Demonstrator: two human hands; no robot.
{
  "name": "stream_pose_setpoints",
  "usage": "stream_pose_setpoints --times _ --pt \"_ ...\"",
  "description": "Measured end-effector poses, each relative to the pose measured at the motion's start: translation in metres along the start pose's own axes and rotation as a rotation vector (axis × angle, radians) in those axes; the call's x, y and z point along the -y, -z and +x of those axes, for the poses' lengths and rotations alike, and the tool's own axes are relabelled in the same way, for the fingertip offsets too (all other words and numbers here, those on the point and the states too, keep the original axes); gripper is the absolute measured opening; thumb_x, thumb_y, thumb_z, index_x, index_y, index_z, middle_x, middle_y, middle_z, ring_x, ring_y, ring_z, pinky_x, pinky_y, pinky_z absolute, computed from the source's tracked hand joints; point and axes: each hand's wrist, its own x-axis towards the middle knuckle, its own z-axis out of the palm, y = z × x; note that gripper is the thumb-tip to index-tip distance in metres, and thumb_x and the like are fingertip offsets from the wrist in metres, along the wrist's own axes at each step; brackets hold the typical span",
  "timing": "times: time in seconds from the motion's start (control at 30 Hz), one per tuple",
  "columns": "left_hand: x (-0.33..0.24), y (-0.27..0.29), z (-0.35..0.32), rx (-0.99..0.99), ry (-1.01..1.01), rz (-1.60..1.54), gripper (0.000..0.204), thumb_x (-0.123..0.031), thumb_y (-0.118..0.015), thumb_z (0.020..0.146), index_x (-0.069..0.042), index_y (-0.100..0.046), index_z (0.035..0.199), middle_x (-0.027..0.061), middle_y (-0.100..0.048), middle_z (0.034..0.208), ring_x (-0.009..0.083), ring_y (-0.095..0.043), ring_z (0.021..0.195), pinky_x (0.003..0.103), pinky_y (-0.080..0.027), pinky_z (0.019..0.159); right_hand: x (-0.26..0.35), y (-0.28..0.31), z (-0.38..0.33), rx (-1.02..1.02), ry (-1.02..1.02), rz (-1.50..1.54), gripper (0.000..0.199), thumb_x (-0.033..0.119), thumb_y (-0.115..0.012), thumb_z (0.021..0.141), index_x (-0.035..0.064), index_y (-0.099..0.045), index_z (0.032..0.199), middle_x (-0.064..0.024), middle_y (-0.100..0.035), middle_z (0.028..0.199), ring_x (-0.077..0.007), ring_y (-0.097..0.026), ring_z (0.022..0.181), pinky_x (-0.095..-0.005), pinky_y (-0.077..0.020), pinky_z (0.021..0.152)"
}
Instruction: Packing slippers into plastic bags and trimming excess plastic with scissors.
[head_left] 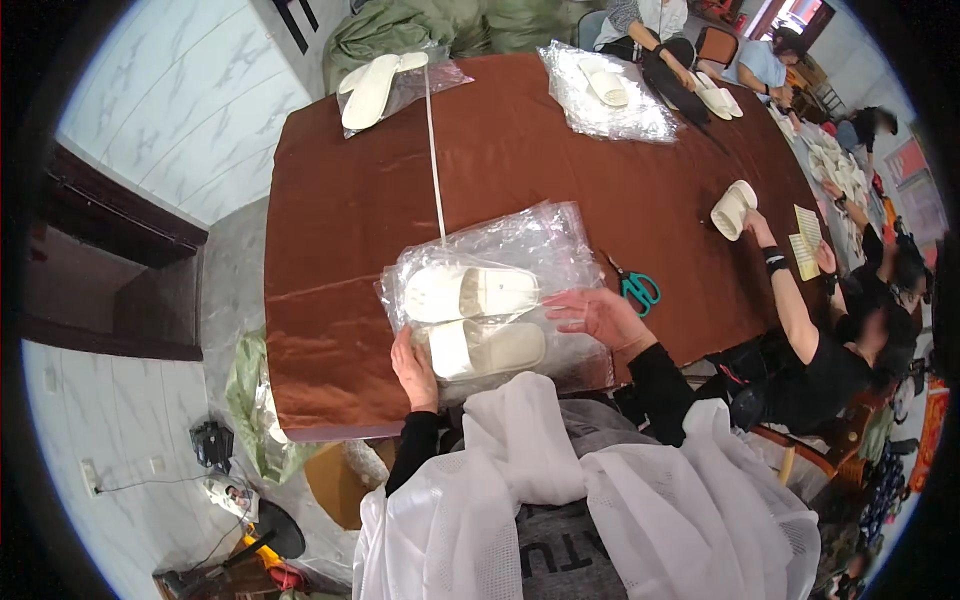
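Clear, crinkled plastic wraps a pair of white slippers (pixel 478 318) lying side by side at the near edge of the brown table (pixel 520 160), directly in front of the person and on top of a stack of clear plastic bags (pixel 545 240). The slippers appear already inside their bag, so the bagging of this pair looks largely done; whether the mouth of the bag is closed cannot be told, and sealing or setting the pack aside seems to be what remains. The left hand (pixel 414 368) presses on the near left corner of the pack, fingers bent over its edge, while the right hand (pixel 598 315) lies spread and flat on the plastic just to the right of the slippers, gripping nothing. Teal-handled scissors (pixel 636 288) rest on the table just beyond the right hand. A thin white cord (pixel 434 150) runs from the stack toward the far edge, where loose white slippers (pixel 372 88) lie on another clear bag. Farther along, more slippers sit on a heap of plastic wrap (pixel 608 95), and other people at the right side handle further pairs, one hand holding a rolled pair (pixel 733 208). A white mesh cloth (pixel 560 490) covers the person's lap.
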Motion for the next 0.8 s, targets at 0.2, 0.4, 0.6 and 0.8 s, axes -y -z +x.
stream_pose_setpoints --times 0.2,0.4,0.6,0.8 --pt "0.007 -0.011 -0.005 -0.077 0.361 -0.623 0.039 -0.002 -0.056 0.088 0.003 -0.053 0.127 0.0216 -0.056 0.125 0.0359 -0.051 0.117 0.044 -0.037 0.103 -0.059 0.058 0.058 -0.004 0.143 -1.203 0.044 0.026 -0.065 0.084 0.0 -0.062 0.12 -0.0162 -0.064 0.117 -0.0274 -0.061 0.108 -0.0367 -0.0462 0.096" --pt "0.0 0.002 -0.006 0.002 -0.059 -0.01 0.036 -0.006 -0.049 0.095 0.005 -0.049 0.129 0.0233 -0.052 0.129 0.0396 -0.047 0.12 0.047 -0.036 0.103 -0.121 0.073 0.091 -0.149 0.303 -1.678 0.04 0.034 -0.062 0.082 0.002 -0.062 0.105 -0.0182 -0.067 0.1 -0.037 -0.062 0.097 -0.0465 -0.0477 0.082" --pt "0.002 -0.003 -0.005 0.023 -0.078 -0.028 0.037 -0.007 -0.049 0.096 0.007 -0.048 0.13 0.0242 -0.052 0.129 0.0397 -0.047 0.12 0.047 -0.037 0.102 -0.092 0.037 0.075 -0.3 0.284 -1.49 0.047 0.04 -0.067 0.079 0.0016 -0.06 0.105 -0.018 -0.067 0.096 -0.0353 -0.064 0.094 -0.0434 -0.0492 0.081" --pt "0.001 -0.006 -0.002 0.048 -0.085 -0.054 0.039 -0.005 -0.049 0.093 0.007 -0.048 0.13 0.0248 -0.051 0.131 0.041 -0.046 0.121 0.049 -0.035 0.104 -0.12 0.094 0.121 -0.666 0.225 -1.011 0.046 0.035 -0.073 0.072 0.0008 -0.057 0.099 -0.0217 -0.064 0.092 -0.0376 -0.064 0.089 -0.0449 -0.0491 0.075"
